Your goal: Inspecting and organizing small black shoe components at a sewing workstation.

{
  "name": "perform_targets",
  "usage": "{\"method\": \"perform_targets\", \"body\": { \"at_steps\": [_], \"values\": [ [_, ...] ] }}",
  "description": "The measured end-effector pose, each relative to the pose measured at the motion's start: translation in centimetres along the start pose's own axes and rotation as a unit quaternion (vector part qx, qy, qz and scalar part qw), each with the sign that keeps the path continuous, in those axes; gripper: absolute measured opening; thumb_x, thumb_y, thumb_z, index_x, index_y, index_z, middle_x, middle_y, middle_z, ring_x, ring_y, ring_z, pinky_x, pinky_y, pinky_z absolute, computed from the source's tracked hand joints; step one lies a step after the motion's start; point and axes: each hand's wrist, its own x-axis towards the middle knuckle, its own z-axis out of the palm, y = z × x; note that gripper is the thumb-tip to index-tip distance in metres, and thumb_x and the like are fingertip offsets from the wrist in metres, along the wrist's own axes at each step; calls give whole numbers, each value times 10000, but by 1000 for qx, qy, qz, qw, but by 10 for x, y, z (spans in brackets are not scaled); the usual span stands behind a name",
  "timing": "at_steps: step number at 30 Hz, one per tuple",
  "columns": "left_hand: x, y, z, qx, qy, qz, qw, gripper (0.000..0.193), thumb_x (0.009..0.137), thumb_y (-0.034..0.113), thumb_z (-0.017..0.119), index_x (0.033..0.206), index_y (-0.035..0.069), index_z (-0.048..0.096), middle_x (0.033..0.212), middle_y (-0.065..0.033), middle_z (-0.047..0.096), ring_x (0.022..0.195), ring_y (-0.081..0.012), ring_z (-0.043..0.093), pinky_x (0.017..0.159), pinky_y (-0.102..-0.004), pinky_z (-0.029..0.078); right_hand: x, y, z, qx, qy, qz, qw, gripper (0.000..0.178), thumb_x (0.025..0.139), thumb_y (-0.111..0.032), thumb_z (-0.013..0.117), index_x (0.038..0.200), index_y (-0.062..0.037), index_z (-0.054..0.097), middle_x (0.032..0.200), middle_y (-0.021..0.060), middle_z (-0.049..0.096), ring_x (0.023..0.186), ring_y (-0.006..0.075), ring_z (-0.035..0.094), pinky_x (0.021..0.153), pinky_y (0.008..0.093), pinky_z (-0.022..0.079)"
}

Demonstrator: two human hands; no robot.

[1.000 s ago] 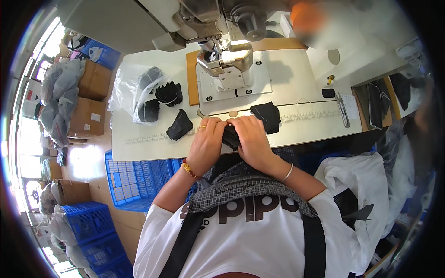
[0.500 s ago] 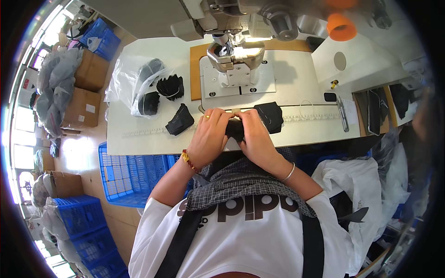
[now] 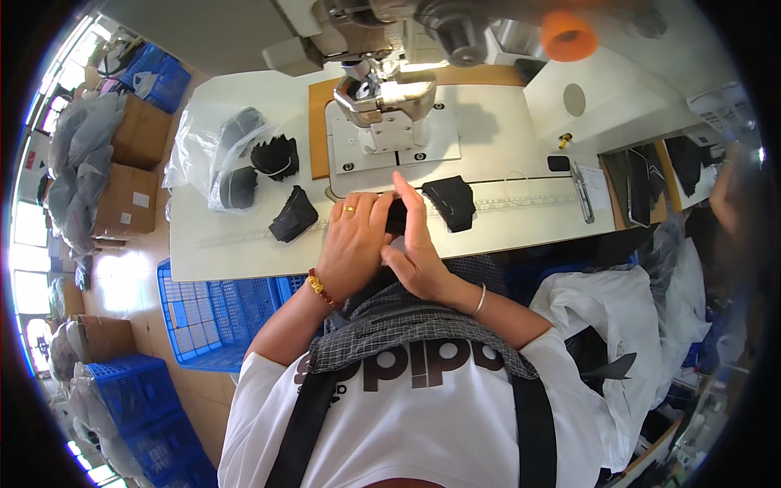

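Observation:
At the table's front edge, my left hand [image 3: 351,248] is closed over a small black fabric piece [image 3: 396,216], its fingers bent around the side. Beside it stands my right hand [image 3: 416,254], fingers stretched forward along the piece and the thumb reaching toward my left hand. Most of the held piece is hidden by the hands. A stack of black fabric pieces [image 3: 450,203] lies just right of my right hand. Another small black stack [image 3: 293,215] rests to the left of my left hand. The sewing machine [image 3: 386,102] stands just beyond both hands.
A clear plastic bag [image 3: 195,167] with dark pieces lies on the left of the table, next to a tied black bundle [image 3: 275,158]. Tweezers [image 3: 582,193] and a phone [image 3: 638,189] lie at the right. A blue crate [image 3: 191,313] stands below the table's left edge.
My right hand's fingers have straightened and lifted from their curled grip on the black piece. My left hand stays over it. The whole view has shifted slightly.

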Motion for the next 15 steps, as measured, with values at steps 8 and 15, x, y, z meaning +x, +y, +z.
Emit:
{"method": "perform_targets", "body": {
  "at_steps": [8,15],
  "values": [
    [-4,1,14,-18,-10,3,1000,337,846,161,565,1145,5,553,1036,-136,556,1009,-324,544,873,-427,426,-1,-1,-3,26,-13,11,1000,784,988,-378,548,1531,42,169,1594,255,164,1473,358,205,1204,457,183],
    [2,-8,-4,-312,-41,-157,936,363,853,37,681,1201,24,577,1093,-129,636,966,-264,623,815,-386,486,13,-29,-84,-83,72,99,989,195,953,-116,586,1098,-2,648,1064,160,655,877,300,650,798,383,521]
  ]
}}
